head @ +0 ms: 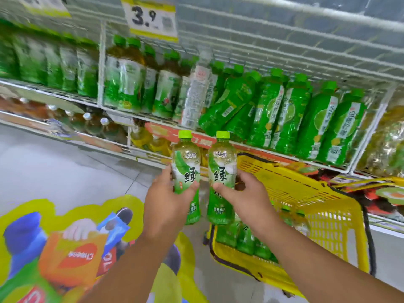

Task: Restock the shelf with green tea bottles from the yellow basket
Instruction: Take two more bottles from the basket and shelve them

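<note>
My left hand (167, 200) grips a green tea bottle (185, 162) upright by its label. Beside it, my right hand (244, 193) holds a second green tea bottle (222, 169), also upright. Both have light green caps and sit close together in front of the shelf's lower edge. The yellow basket (306, 193) stands below and to the right, with several more green tea bottles (244, 239) lying inside. The white wire shelf (140, 115) above carries rows of green-labelled bottles.
A clear water bottle (196, 90) leans among the shelf's green bottles. A yellow price tag (150, 17) reads 3.9. Leaning green drink bottles (284, 110) fill the shelf's right part. A colourful floor sticker (65, 248) covers the grey floor at the left.
</note>
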